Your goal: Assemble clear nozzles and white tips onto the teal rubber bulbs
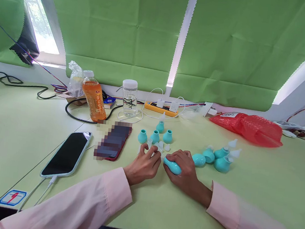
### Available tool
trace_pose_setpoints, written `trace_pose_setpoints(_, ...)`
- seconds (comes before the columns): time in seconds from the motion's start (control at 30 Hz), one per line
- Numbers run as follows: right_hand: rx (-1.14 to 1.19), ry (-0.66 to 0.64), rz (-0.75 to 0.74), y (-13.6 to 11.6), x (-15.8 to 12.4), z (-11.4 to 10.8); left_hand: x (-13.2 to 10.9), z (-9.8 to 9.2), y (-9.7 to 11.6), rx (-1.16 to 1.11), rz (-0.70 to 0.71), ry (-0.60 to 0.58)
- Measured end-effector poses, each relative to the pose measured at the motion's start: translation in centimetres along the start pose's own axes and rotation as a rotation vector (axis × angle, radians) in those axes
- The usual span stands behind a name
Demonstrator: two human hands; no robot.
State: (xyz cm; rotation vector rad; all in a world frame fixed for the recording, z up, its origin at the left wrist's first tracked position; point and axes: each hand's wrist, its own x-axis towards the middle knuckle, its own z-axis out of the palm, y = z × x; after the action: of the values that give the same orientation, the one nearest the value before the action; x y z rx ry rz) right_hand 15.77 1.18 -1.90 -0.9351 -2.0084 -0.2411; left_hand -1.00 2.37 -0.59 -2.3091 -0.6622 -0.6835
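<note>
My right hand [182, 166] is wrapped round a glossy teal squeeze bulb [172, 165], which lies tilted with its rounded end toward me. Beside it, my left hand [145, 164] has bent fingers, its thumb side close to the bulb; what the fingertips pinch, if anything, is hidden. Small clear plastic nozzles [160, 145] lie just beyond the left fingers. Behind them stand open-necked teal bulbs [167, 136] and a teal bulb fitted with a clear nozzle [160, 125]. Right of my right hand lie loose teal bulbs [199, 160] and bulbs with nozzles attached [222, 164].
At left lie a plugged-in phone [66, 154] and a red-edged phone [119, 140]. Behind them stand an orange drink bottle [95, 100] and a clear water bottle [129, 101]. A yellow power strip [160, 109] and red plastic bag [250, 128] lie along the back.
</note>
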Motion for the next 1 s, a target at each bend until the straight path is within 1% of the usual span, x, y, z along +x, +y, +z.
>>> trace_pose_setpoints(0.1,0.037,0.012,0.006,-0.04,-0.06,-0.03,-0.07,0.51,-0.08,-0.048,-0.046,0.023)
trace_pose_setpoints(0.17,0.071,0.01,0.037,-0.11,-0.08,-0.03,-0.09,0.77,-0.09,-0.083,-0.081,0.049)
trace_pose_setpoints(0.33,0.138,-0.044,0.226,-0.36,0.08,-0.06,0.08,0.94,-0.04,-0.166,-0.137,0.133)
trace_pose_setpoints(0.5,0.179,-0.032,0.376,-0.52,0.29,-0.08,0.31,0.67,-0.03,-0.258,-0.222,0.229)
trace_pose_setpoints(0.7,0.263,-0.068,0.555,-0.67,0.32,-0.13,0.33,0.4,-0.1,-0.308,-0.273,0.259)
trace_pose_setpoints(1.0,0.303,-0.086,0.622,-1.0,0.57,-0.25,0.33,0.77,0.04,-0.336,-0.331,0.297)
